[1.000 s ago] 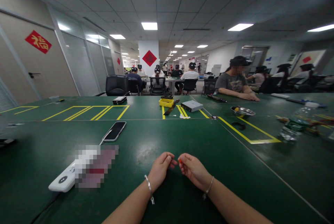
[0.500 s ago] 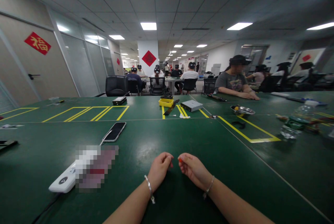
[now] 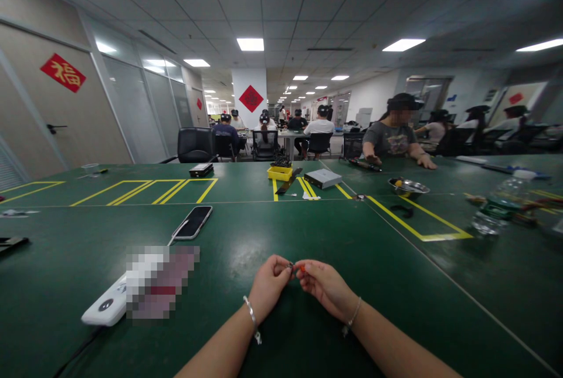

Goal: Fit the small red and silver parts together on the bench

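Note:
My left hand [image 3: 269,283] and my right hand [image 3: 324,285] rest on the green table [image 3: 229,307] near its front edge, fingertips meeting. Both are pinched shut. Between the fingertips of my right hand shows a tiny orange-red piece [image 3: 302,268]; my left fingertips pinch a small dark bit [image 3: 290,266] right beside it, too small to name. A bracelet sits on each wrist.
A white device [image 3: 105,306] with a cable lies at the left front, a black phone [image 3: 193,221] behind it. Farther off stand a yellow tray [image 3: 280,173], a grey box [image 3: 323,178], a metal bowl [image 3: 409,188] and a water bottle [image 3: 492,211]. A seated person [image 3: 393,137] works opposite right.
My two hands have come together until the fingertips touch around the small pieces. The person opposite has shifted an arm along the table.

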Demonstrator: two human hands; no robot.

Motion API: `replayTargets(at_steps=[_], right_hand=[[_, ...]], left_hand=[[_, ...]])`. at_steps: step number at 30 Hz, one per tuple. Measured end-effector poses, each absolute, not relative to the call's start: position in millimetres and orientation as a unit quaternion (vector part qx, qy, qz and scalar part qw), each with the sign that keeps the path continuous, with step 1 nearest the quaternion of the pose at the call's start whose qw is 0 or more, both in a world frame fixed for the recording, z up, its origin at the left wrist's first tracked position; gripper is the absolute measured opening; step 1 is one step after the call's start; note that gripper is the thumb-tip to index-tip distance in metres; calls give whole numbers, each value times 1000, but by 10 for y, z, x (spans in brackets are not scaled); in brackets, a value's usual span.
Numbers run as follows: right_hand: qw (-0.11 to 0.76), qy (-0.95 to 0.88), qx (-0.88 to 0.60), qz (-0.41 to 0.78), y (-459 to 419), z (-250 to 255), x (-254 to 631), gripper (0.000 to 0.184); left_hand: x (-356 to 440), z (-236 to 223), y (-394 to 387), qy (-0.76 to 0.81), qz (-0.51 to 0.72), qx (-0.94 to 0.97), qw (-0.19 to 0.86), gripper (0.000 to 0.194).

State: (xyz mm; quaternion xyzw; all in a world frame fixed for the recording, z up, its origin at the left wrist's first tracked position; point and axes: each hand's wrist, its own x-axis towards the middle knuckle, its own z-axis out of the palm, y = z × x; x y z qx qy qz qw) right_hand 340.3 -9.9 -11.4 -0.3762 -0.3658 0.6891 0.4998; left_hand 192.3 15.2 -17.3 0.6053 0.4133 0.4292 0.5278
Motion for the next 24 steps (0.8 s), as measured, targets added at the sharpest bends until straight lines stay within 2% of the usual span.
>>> replayTargets(at_steps=[8, 24], right_hand=[[520, -356, -374, 680, -79, -173, 3427, 20], [514, -365, -379, 677, -79, -177, 3423, 19]], left_hand=[[1947, -207, 144, 393, 452, 585, 546, 13], [1935, -197, 167, 437, 450, 615, 478, 21]])
